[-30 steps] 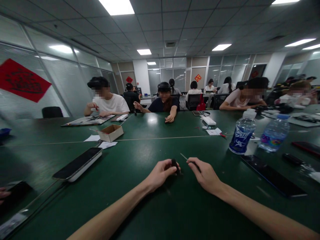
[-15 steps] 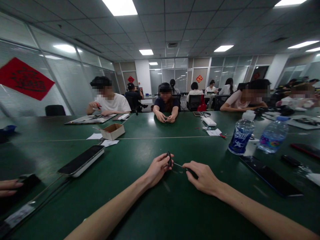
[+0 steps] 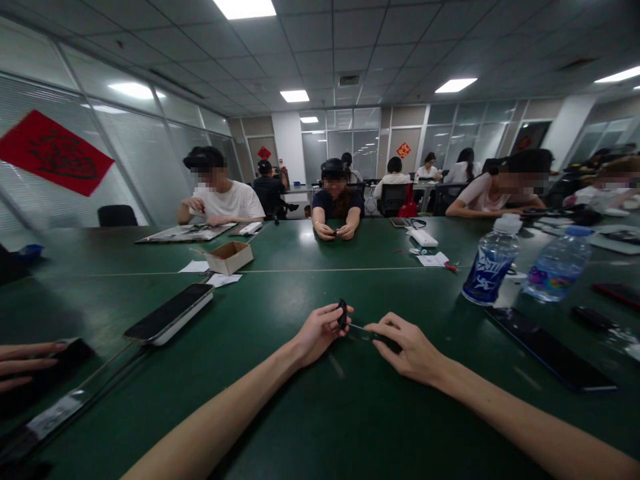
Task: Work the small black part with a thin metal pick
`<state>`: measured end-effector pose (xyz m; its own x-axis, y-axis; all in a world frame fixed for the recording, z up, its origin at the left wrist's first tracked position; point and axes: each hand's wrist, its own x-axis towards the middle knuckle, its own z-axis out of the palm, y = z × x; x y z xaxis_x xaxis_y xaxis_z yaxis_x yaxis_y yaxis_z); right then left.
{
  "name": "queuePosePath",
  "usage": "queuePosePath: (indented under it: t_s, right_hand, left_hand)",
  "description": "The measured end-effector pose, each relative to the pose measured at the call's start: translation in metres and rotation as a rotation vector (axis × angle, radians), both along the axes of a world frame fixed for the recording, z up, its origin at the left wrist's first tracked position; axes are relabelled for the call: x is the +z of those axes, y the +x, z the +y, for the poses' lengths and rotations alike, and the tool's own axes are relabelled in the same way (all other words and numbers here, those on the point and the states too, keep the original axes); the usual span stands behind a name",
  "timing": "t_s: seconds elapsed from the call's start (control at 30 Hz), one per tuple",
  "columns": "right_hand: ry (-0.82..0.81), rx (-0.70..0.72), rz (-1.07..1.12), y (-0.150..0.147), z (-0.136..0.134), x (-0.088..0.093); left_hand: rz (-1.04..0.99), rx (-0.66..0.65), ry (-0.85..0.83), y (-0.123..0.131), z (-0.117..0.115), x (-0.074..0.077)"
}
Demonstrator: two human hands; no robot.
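Just above the green table (image 3: 300, 427), my left hand (image 3: 319, 335) is closed around a small black part (image 3: 343, 313), held upright between thumb and fingers; its kind is too small to tell. My right hand (image 3: 407, 350) grips a screwdriver (image 3: 359, 327) with a thin metal shaft. Its dark handle lies mostly hidden under my fingers and palm. The shaft points left, and its tip is at or very near the black part; whether it touches I cannot tell.
To the left are a phone on a white block (image 3: 170, 313), an open small box (image 3: 231, 259) and another person's hand (image 3: 25, 365). Two bottles, one blue-labelled (image 3: 491, 263), and a dark phone (image 3: 550, 347) are on the right. Several people sit across the table.
The whole view has shifted slightly as the head moved. Both hands keep nearly the same hold, with the black part and the screwdriver still close together.
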<state>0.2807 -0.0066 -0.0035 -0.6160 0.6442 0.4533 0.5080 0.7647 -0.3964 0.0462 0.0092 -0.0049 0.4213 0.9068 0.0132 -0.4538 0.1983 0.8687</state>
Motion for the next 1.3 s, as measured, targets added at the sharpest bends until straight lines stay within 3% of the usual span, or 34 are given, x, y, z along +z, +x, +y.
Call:
queuePosePath:
  t_s: [0.47, 1.0, 1.3]
  right_hand:
    - [0.05, -0.032, -0.089, 0.006, 0.001, -0.004]
    - [0.09, -0.067, -0.099, -0.001, -0.003, -0.006]
    - [0.097, -0.116, -0.05, -0.004, -0.002, -0.006]
  left_hand:
    - [0.152, 0.04, 0.157, 0.004, -0.002, -0.003]
    - [0.027, 0.249, 0.091, 0.019, -0.013, -0.005]
    - [0.045, 0.263, 0.099, 0.02, -0.013, -0.006]
